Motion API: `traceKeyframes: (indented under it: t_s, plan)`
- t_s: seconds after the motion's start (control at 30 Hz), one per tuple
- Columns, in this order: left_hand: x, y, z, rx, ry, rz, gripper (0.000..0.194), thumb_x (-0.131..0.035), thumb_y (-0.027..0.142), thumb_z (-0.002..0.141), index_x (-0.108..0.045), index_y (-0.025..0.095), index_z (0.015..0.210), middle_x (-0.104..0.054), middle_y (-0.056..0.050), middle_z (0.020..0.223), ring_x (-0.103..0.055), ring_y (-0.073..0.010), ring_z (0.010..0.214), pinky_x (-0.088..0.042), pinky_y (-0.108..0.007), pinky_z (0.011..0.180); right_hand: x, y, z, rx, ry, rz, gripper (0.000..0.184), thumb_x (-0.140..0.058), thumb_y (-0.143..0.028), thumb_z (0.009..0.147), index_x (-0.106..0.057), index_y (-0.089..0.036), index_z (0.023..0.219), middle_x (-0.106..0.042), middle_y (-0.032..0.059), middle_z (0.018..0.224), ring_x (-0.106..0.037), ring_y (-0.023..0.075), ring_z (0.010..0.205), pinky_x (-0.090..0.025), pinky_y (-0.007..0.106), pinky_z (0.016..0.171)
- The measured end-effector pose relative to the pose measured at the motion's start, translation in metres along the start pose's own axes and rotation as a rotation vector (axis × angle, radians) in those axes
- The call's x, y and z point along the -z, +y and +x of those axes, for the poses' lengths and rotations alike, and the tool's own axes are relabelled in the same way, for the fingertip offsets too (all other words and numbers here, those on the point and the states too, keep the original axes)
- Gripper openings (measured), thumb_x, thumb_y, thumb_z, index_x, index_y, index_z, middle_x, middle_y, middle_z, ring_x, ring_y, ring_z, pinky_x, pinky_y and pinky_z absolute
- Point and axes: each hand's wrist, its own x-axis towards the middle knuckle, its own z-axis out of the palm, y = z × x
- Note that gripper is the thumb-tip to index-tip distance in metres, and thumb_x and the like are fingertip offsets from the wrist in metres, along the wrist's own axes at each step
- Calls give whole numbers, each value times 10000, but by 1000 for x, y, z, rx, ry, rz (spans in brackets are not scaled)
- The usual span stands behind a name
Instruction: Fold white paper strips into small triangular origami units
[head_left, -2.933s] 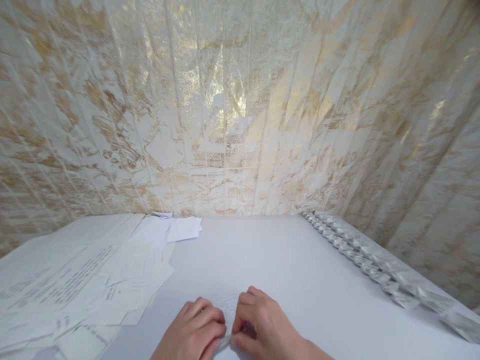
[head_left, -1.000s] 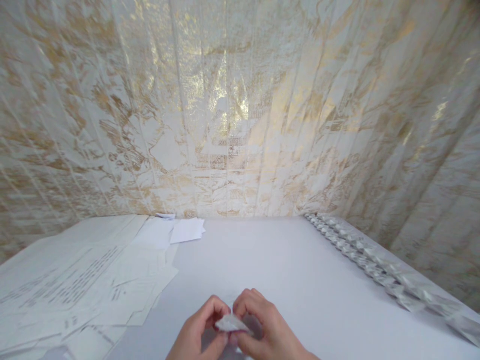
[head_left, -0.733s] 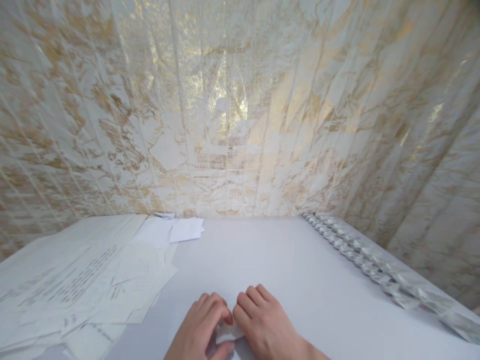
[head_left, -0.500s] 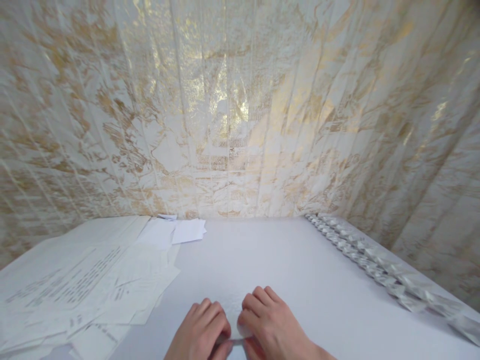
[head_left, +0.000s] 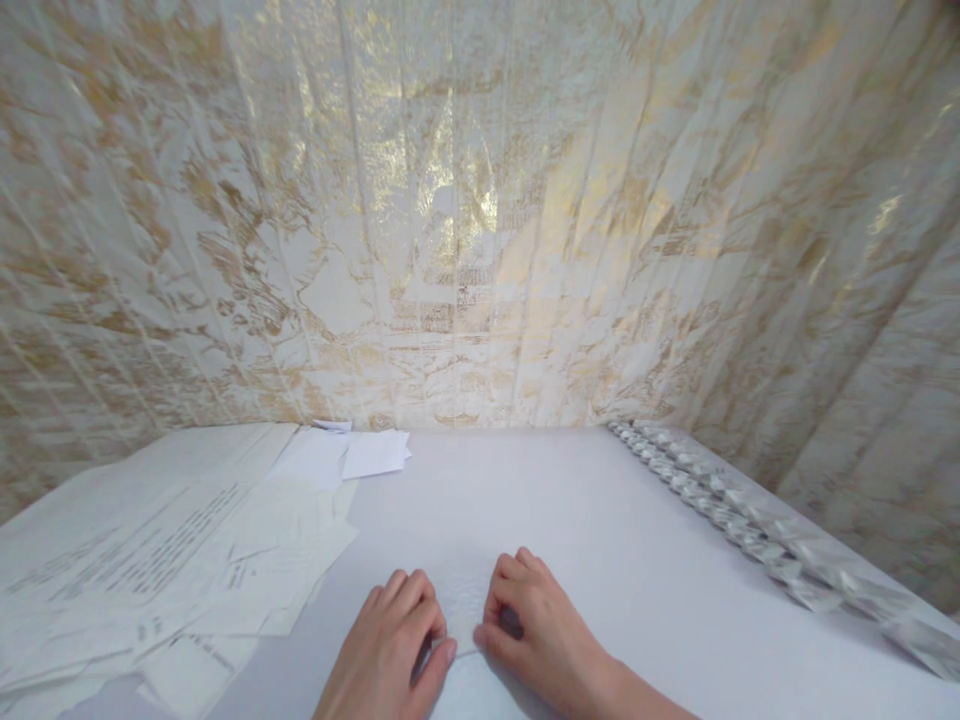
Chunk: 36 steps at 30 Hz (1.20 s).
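A pale sheet of paper [head_left: 466,610] with faint markings lies in front of me on the white table, between my hands. A thin straight edge or crease crosses it from one thumb to the other. My left hand [head_left: 397,640] is curled at its left side, thumb and fingers closed on the paper. Opposite it, my right hand [head_left: 536,620] pinches the right end of that edge between thumb and forefinger. Both hands hide the side parts of the sheet, and its near part runs out of view at the bottom.
Loose printed papers [head_left: 165,540] overlap on the left side of the table. Small blank white slips [head_left: 375,454] lie beyond them. Long rows of folded paper pieces [head_left: 750,530] run along the right edge. A gold-patterned curtain [head_left: 465,220] hangs behind the white table [head_left: 585,520].
My hands have moved slightly forward and apart, and more of the paper shows between them. The thumbs now lie farther from each other along its edge.
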Motion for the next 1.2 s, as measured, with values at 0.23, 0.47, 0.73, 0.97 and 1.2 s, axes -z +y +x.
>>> traceKeyframes:
  t_s: [0.23,0.47,0.73,0.97,1.2]
  plan:
    - [-1,0,-1,18,1,2,99,-525,156,878,-558,209,800,-589,-35,933,-538,-263,912,-386,-409,793,-1,-1,0,19,0,-46,162,-739,-100,786,-620,-183,714,-638,12,873,-545,216,924,-384,344,859]
    - [-4,-2,2,-3,18,-49,131,-473,143,922,-554,226,861,-586,-18,956,-542,-251,928,-388,-407,810,-6,5,0,236,-28,-19,295,-648,50,779,-639,-202,932,-633,2,950,-539,187,941,-389,309,887]
    - [-6,-5,5,-8,-5,-18,161,-442,100,910,-555,206,864,-583,-38,958,-535,-257,922,-392,-412,803,-9,7,0,613,-18,-330,115,-641,-163,931,-669,-253,997,-675,4,936,-536,188,871,-358,333,786]
    - [-2,-3,7,15,-3,-26,141,-474,116,909,-559,208,843,-602,-33,950,-546,-253,925,-389,-403,799,17,5,-7,648,-95,-491,126,-657,-167,908,-606,-217,805,-697,-12,838,-527,182,760,-340,358,720]
    - [-8,-7,2,-60,69,-75,150,-469,162,950,-577,236,878,-620,-20,962,-545,-237,907,-391,-382,792,34,7,-4,586,-175,-344,205,-589,-59,858,-655,-237,777,-748,-7,892,-601,192,827,-362,344,754]
